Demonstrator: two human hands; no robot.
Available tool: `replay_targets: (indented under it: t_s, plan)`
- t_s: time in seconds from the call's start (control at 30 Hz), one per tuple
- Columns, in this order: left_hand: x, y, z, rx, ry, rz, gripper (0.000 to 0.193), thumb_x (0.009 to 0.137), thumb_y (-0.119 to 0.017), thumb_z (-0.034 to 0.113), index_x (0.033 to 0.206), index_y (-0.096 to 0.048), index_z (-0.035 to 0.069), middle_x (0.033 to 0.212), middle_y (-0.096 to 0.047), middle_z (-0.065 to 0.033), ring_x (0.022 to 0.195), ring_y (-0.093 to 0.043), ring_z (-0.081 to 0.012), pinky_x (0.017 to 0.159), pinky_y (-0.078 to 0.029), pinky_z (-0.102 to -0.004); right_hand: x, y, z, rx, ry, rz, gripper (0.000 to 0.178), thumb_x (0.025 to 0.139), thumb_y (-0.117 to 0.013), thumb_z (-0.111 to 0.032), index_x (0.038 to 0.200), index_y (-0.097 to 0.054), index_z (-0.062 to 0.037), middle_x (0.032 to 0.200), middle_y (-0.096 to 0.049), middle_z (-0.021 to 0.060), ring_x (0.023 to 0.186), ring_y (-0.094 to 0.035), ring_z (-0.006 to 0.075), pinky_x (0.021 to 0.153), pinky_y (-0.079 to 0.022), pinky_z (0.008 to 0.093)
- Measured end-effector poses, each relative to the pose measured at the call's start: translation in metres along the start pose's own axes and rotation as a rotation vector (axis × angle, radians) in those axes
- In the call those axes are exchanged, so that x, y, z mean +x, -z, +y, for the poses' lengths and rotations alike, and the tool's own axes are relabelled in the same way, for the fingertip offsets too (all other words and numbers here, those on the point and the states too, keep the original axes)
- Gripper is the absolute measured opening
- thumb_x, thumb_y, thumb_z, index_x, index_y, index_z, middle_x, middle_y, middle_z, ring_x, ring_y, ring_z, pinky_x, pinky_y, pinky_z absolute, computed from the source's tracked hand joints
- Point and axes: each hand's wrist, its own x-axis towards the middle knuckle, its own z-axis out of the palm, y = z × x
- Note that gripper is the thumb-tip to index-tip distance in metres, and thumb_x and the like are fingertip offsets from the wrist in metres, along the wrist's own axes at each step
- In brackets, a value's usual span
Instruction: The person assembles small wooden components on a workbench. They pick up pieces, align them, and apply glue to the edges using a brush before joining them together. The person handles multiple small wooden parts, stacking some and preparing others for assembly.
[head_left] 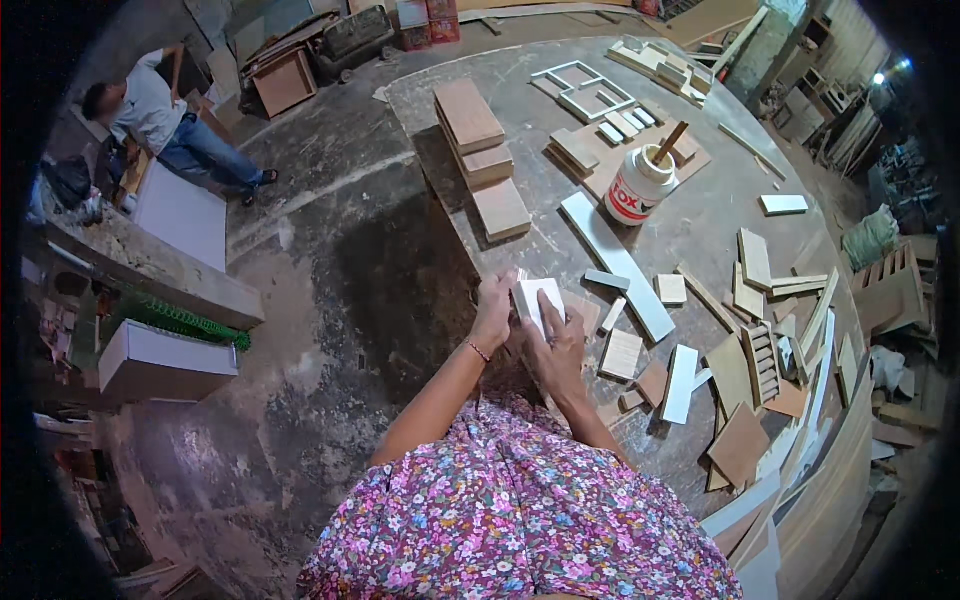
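We see the table's (548, 254) edge run from 11 o'clock down to the pale block (538, 292) in our hands, with open floor (310, 330) beyond it at 9 o'clock. From the block, stacked wooden pieces (470, 115) stand along that edge at 11, a glue tub (640, 185) at 1, a long white strip (620, 265) at 2, and crowded offcuts (740, 440) at 4. Our fingers hide the block's underside, so we cannot tell whether it touches the table. Our left hand (491, 315) grips its 9 o'clock side; our right hand (562, 350) holds it from 4, one finger across its face. Our forearms reach in from 7 and 5.
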Motion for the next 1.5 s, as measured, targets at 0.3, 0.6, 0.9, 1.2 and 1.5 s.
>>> replay_targets:
  t_s: [0.3, 0.6, 0.9, 1.2, 1.5]
  plan:
    - [-0.020, -0.032, -0.006, -0.153, -0.011, 0.004, 0.016, 0.088, -0.043, 0.013, 0.097, -0.054, 0.006, 0.087, -0.057, -0.0042, 0.079, -0.056, -0.0124, 0.066, -0.047, -0.0263, 0.030, -0.003, 0.019, -0.057, -0.041, 0.033, 0.053, 0.081, -0.056, -0.036, 0.129, -0.046, -0.0184, 0.116, -0.040, 0.0265, 0.105, -0.040, 0.0402, 0.091, -0.031, 0.0481]
    - [-0.014, -0.043, 0.003, -0.187, 0.087, -0.024, 0.027, 0.084, -0.038, 0.014, 0.096, -0.058, 0.000, 0.084, -0.061, -0.0093, 0.075, -0.061, -0.0183, 0.067, -0.051, -0.0302, 0.017, 0.005, 0.003, -0.141, 0.016, 0.086, 0.050, 0.079, -0.059, -0.036, 0.125, -0.050, -0.0174, 0.117, -0.041, 0.0268, 0.103, -0.043, 0.0406, 0.089, -0.034, 0.0492]
    - [-0.005, -0.041, 0.010, -0.189, 0.234, -0.047, 0.037, 0.087, -0.031, 0.023, 0.093, -0.059, -0.001, 0.084, -0.062, -0.0115, 0.072, -0.062, -0.0235, 0.061, -0.052, -0.0334, 0.006, 0.009, -0.012, -0.147, -0.010, 0.042, 0.050, 0.079, -0.059, -0.038, 0.124, -0.050, -0.0196, 0.115, -0.041, 0.0261, 0.103, -0.042, 0.0413, 0.088, -0.033, 0.0494]
    - [0.002, -0.035, -0.028, -0.105, 0.156, -0.001, 0.036, 0.090, -0.031, 0.023, 0.098, -0.058, 0.001, 0.093, -0.061, -0.0099, 0.082, -0.060, -0.0188, 0.073, -0.049, -0.0316, 0.044, 0.013, -0.005, -0.195, -0.158, 0.065, 0.051, 0.080, -0.057, -0.039, 0.126, -0.049, -0.0189, 0.108, -0.043, 0.0228, 0.101, -0.043, 0.0391, 0.088, -0.035, 0.0467]
    - [0.004, -0.034, -0.023, -0.206, 0.151, -0.116, 0.033, 0.089, -0.034, 0.020, 0.107, -0.054, 0.001, 0.094, -0.059, -0.0110, 0.085, -0.059, -0.0216, 0.075, -0.051, -0.0343, 0.033, 0.007, -0.003, -0.184, -0.083, 0.094, 0.051, 0.079, -0.057, -0.039, 0.125, -0.049, -0.0188, 0.112, -0.041, 0.0249, 0.103, -0.042, 0.0403, 0.090, -0.032, 0.0472]
